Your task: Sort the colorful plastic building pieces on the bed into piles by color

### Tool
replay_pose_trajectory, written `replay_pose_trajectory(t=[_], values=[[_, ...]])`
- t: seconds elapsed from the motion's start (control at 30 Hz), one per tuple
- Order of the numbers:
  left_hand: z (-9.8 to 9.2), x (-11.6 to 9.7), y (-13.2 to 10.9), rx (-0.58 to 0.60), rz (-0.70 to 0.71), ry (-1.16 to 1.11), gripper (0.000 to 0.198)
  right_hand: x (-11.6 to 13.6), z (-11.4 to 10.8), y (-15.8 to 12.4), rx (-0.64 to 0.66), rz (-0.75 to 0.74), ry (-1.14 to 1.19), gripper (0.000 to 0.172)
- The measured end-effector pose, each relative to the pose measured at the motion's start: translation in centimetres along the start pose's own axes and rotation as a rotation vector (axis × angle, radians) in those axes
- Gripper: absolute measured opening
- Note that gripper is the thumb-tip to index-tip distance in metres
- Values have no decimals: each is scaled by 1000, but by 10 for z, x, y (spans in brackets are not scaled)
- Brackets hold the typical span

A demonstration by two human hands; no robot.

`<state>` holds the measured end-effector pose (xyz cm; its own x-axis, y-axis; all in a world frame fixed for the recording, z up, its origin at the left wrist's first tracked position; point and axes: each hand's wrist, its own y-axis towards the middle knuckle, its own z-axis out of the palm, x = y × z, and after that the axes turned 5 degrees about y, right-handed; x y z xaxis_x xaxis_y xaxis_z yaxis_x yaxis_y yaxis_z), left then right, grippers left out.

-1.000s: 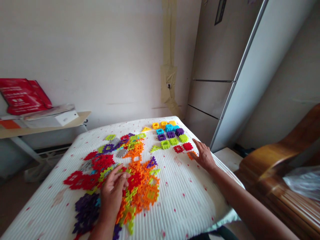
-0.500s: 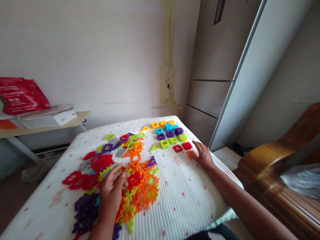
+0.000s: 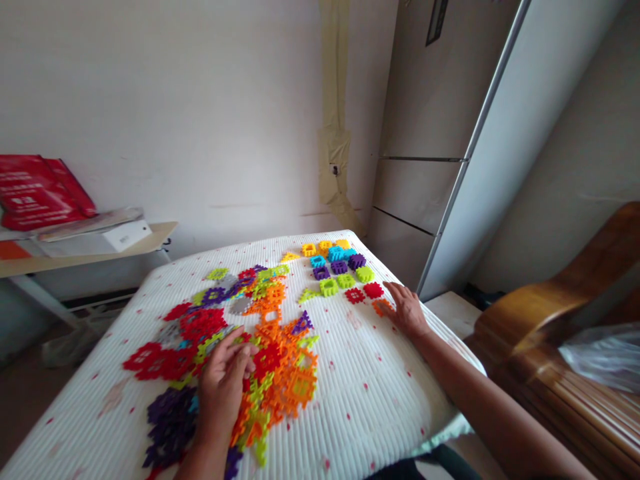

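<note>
My left hand (image 3: 225, 373) hovers over a heap of flat interlocking plastic tiles, its fingers loosely bent and apart with nothing visible in them. Beneath and around it lie orange tiles (image 3: 293, 380), red tiles (image 3: 203, 325) and dark purple tiles (image 3: 170, 427), mixed with lime green and grey ones. On the right, my right hand (image 3: 407, 311) rests near the table edge, fingers stretched out. Its fingertips reach an orange tile (image 3: 381, 307), partly covered by the hand. Just beyond are two red tiles (image 3: 355, 295), then lime green tiles (image 3: 329, 287) in a row.
Farther back sit purple tiles (image 3: 339, 267), blue tiles (image 3: 318, 262) and yellow tiles (image 3: 309, 249). A white ribbed cloth (image 3: 350, 407) covers the table. A fridge (image 3: 405, 187) stands behind at right, beside a wooden chair (image 3: 540, 320). At left, a side table (image 3: 155, 240) holds a red bag (image 3: 45, 193).
Both hands stay almost where they were, and the tiles lie in the same places. The view has shifted very slightly.
</note>
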<state>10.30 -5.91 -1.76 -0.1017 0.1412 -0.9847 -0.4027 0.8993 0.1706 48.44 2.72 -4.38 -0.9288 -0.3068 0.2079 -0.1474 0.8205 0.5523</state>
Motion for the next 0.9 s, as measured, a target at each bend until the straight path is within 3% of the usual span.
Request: replay_pose_trajectory(t=[0.57,0.73,0.9], values=[[-4,8,2,0,41,42,53,0,-2,-1,-74,-12,14,29],[-9,8,-1,-98,172,191,37,3,-9,-1,-124,-38,69,36],[-13,4,-1,-207,213,176,28,4,-12,-3,-113,-65,144,37]])
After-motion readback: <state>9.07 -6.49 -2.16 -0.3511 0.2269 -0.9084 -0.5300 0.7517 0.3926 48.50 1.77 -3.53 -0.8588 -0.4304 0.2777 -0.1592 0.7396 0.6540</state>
